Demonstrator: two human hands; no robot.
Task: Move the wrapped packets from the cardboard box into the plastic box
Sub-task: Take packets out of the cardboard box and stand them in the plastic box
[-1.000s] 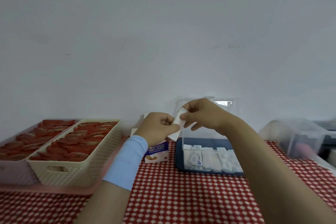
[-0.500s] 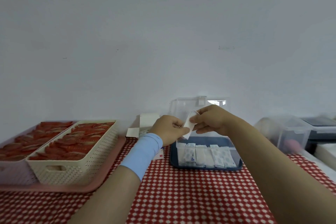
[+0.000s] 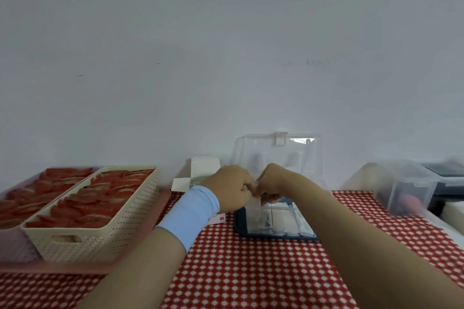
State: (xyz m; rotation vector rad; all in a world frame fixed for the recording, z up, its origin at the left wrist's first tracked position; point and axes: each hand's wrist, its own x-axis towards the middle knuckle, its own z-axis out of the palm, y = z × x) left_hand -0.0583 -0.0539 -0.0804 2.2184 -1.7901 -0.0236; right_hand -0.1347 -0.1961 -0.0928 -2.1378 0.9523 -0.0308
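While both hands meet over the left end of the clear plastic box (image 3: 253, 219), the left hand (image 3: 232, 192) and right hand (image 3: 277, 183) have curled fingers (image 3: 266, 194) pinched on one wrapped packet (image 3: 256, 200). Its lower edge seems to dip just inside the rim, though most of it is hidden. Other packets (image 3: 280, 223) lie in rows inside. The cardboard box (image 3: 203, 169) stands open behind the left hand on the red checked surface (image 3: 251, 271), a cream basket (image 3: 105, 228) further left.

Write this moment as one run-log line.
left hand, right hand: both pinch wrapped packet | packet: at left end of plastic box | cardboard box: open, behind hands
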